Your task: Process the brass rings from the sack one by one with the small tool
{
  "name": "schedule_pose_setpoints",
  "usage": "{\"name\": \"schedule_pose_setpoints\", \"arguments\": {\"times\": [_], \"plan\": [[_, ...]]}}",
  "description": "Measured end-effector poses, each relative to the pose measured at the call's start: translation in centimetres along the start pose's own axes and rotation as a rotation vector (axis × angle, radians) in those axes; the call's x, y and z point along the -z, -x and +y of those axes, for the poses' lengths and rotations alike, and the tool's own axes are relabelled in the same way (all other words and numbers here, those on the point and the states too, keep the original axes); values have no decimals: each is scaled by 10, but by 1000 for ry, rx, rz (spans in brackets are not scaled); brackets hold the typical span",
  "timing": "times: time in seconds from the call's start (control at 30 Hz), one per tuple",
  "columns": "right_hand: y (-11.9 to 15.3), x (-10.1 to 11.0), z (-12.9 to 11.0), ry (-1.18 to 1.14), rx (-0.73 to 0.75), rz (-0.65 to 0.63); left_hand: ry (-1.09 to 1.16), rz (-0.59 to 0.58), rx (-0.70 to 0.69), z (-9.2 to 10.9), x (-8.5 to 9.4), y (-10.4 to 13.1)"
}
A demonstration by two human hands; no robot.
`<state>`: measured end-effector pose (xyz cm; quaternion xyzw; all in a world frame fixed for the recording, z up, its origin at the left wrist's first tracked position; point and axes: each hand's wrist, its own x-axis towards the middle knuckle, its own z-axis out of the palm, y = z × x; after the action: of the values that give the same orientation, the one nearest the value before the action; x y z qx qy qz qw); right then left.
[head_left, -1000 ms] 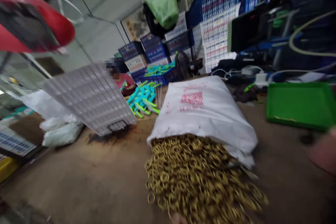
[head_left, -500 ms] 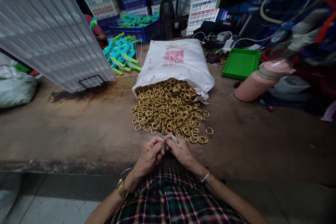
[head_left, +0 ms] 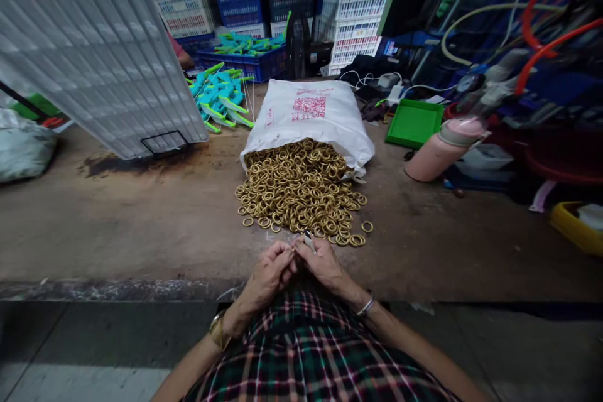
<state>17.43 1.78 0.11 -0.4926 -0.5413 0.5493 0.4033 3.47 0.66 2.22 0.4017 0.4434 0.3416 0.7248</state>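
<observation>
My left hand [head_left: 269,273] is closed in a pinch on a brass-coloured ring, of which only a sliver shows between the fingertips. My right hand [head_left: 326,269] meets it at the fingertips and grips a small pale tool with a dark tip [head_left: 309,242], whose kind I cannot make out. Just beyond both hands lies a heap of brass-coloured rings [head_left: 301,195]. They spill from the mouth of a white sack [head_left: 325,125] printed in red, which lies on its side on the worktable [head_left: 141,226].
A white ribbed panel [head_left: 108,50] leans at left, near turquoise-and-green plastic parts [head_left: 221,97]. On the right are a green tray [head_left: 414,124], a pink bottle [head_left: 438,149] and a yellow container [head_left: 577,226]. Crates [head_left: 358,6] are stacked behind.
My view has shifted slightly, bringing the yellow container in at right. Both hands stay together before the heap; the pale tool's dark tip now points more up and left.
</observation>
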Motion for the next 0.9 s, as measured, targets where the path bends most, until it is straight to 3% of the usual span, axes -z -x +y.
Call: {"name": "schedule_pose_setpoints", "arguments": {"times": [0.47,0.57,0.73,0.9], "plan": [[1,-9,-10,128,-12,14,104,21,-78,-10,11,8],[5,-9,-10,300,62,49,115,38,-103,-14,14,8],[11,-10,-6,611,259,-88,107,41,-127,-16,16,8],[11,-10,-7,719,315,-93,45,50,-138,-10,14,10]]}}
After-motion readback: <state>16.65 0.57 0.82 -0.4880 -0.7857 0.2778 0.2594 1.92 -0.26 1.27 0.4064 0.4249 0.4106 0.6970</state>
